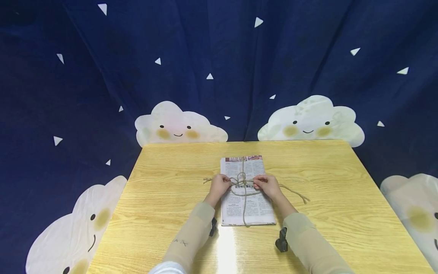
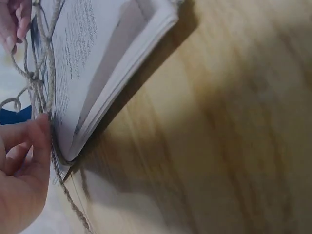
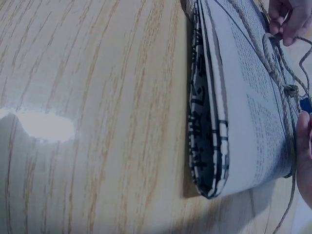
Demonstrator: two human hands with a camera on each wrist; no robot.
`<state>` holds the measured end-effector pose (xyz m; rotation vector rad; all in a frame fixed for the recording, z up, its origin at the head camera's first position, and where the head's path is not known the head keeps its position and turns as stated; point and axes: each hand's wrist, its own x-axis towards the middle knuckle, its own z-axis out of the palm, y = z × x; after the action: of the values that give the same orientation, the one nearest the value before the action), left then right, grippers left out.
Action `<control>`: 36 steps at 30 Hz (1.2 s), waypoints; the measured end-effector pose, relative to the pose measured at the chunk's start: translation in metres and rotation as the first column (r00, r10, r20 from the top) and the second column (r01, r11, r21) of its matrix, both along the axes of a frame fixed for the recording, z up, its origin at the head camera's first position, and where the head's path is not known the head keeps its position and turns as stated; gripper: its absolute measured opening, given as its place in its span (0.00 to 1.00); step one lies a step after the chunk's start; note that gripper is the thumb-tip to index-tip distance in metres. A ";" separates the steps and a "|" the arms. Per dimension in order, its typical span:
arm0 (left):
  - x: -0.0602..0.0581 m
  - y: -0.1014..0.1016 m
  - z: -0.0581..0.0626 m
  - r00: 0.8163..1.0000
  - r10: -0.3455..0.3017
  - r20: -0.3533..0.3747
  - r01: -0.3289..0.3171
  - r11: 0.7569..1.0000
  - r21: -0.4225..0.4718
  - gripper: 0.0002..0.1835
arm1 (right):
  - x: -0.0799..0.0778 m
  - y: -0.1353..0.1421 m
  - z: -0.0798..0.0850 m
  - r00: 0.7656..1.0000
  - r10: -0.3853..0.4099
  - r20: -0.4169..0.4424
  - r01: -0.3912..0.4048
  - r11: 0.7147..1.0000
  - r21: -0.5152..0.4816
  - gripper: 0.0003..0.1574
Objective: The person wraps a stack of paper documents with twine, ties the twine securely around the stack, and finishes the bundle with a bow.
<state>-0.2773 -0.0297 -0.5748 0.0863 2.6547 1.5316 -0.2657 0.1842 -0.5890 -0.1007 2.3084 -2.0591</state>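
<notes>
A folded stack of newspapers (image 1: 258,211) lies on the wooden table with brown twine (image 1: 245,207) crossed around it. Over the middle of the top sheet the twine forms a knot (image 2: 34,78) with loops standing off it. My left hand (image 1: 220,185) pinches a twine loop between thumb and fingertips at the left of the knot. At the right side my right hand (image 1: 268,184) pinches another part of the twine. One loose twine end (image 1: 297,194) trails onto the table beyond the right hand, and a shorter one (image 1: 207,180) sticks out past the left hand.
The table (image 1: 171,171) has light wood grain and a bright reflection near its front edge. Behind it hangs a dark blue curtain (image 1: 222,38) with white triangles and smiling clouds. Beneath the right forearm is a black wrist device (image 1: 281,240).
</notes>
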 end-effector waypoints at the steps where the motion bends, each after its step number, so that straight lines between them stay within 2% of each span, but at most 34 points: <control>1: 0.001 0.000 -0.001 1.000 0.008 0.008 -0.008 1.000 0.016 0.03 | 0.000 0.000 -0.001 1.000 0.001 -0.008 -0.001 1.000 -0.001 0.11; 4: 0.007 0.001 -0.001 1.000 0.026 0.015 -0.027 0.999 0.045 0.03 | -0.001 -0.001 0.000 1.000 -0.010 0.018 0.009 0.999 0.030 0.12; 5: 0.009 0.001 -0.002 0.999 0.031 0.014 -0.032 0.998 0.060 0.03 | 0.003 -0.004 0.008 0.998 -0.034 0.052 0.031 0.998 0.063 0.12; 6: 0.012 0.003 -0.003 0.999 0.038 0.016 -0.040 0.996 0.083 0.02 | 0.003 -0.005 0.009 0.997 -0.042 0.065 0.037 0.996 0.078 0.12; 8: 0.018 0.006 -0.004 0.997 0.062 0.049 -0.070 0.984 0.166 0.02 | 0.003 -0.005 0.011 0.996 -0.045 0.077 0.037 0.995 0.098 0.13; 10: 0.023 0.010 -0.005 0.992 0.097 0.083 -0.115 0.961 0.253 0.03 | 0.003 -0.006 0.014 0.994 -0.055 0.091 0.045 0.993 0.107 0.13; 11: 0.026 0.012 -0.005 0.988 0.118 0.104 -0.144 0.946 0.292 0.04 | 0.003 -0.007 0.014 0.994 -0.054 0.094 0.044 0.993 0.107 0.14; 14: 0.032 0.021 -0.006 0.965 0.183 0.189 -0.246 0.880 0.407 0.09 | 0.003 -0.008 0.017 0.993 -0.056 0.099 0.045 0.993 0.114 0.13; 18: 0.034 0.033 -0.012 0.931 0.246 0.269 -0.357 0.766 0.535 0.15 | 0.002 -0.009 0.017 0.994 -0.056 0.096 0.044 0.992 0.118 0.13; 19: 0.034 0.036 -0.014 0.925 0.258 0.278 -0.374 0.741 0.558 0.15 | 0.002 -0.009 0.018 0.993 -0.060 0.099 0.048 0.992 0.115 0.12; 20: 0.034 0.039 -0.018 0.933 0.265 0.243 -0.359 0.715 0.600 0.16 | 0.002 -0.009 0.018 0.994 -0.059 0.097 0.048 0.992 0.114 0.12; 22: 0.033 0.043 -0.023 0.932 0.278 0.233 -0.363 0.686 0.630 0.14 | 0.002 -0.010 0.018 0.993 -0.062 0.097 0.050 0.992 0.117 0.12; 24: 0.032 0.046 -0.026 0.934 0.294 0.204 -0.356 0.708 0.610 0.11 | 0.002 -0.010 0.019 0.993 -0.066 0.098 0.055 0.992 0.115 0.12; 25: 0.032 0.047 -0.027 0.939 0.299 0.170 -0.341 0.742 0.577 0.10 | 0.001 -0.010 0.020 0.992 -0.068 0.103 0.056 0.992 0.116 0.12; 26: 0.032 0.047 -0.026 0.944 0.304 0.125 -0.323 0.787 0.525 0.10 | 0.001 -0.009 0.020 0.993 -0.065 0.099 0.053 0.991 0.120 0.12; 28: 0.032 0.048 -0.023 0.949 0.308 0.063 -0.310 0.882 0.356 0.08 | 0.001 -0.009 0.020 0.993 -0.065 0.096 0.053 0.991 0.119 0.12; 29: 0.032 0.047 -0.021 0.954 0.299 0.018 -0.293 0.918 0.269 0.08 | 0.001 -0.009 0.020 0.994 -0.061 0.090 0.050 0.991 0.121 0.12; 30: 0.032 0.047 -0.020 0.959 0.284 -0.015 -0.276 0.942 0.191 0.08 | 0.001 -0.009 0.019 0.994 -0.062 0.089 0.052 0.992 0.118 0.12; 31: 0.032 0.046 -0.018 0.963 0.264 -0.043 -0.258 0.959 0.118 0.09 | 0.001 -0.009 0.019 0.995 -0.059 0.086 0.048 0.992 0.119 0.12; 33: 0.031 0.043 -0.017 0.975 0.216 -0.058 -0.214 0.976 0.034 0.10 | 0.002 -0.009 0.018 0.995 -0.059 0.084 0.049 0.992 0.115 0.12; 36: 0.029 0.037 -0.013 0.989 0.141 -0.034 -0.141 0.990 0.007 0.11 | 0.002 -0.009 0.017 0.995 -0.052 0.082 0.042 0.992 0.116 0.13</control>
<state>-0.2487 0.0070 -0.5882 -0.0771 2.7378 1.5899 -0.2639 0.1756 -0.5723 0.0453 2.3923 -1.9061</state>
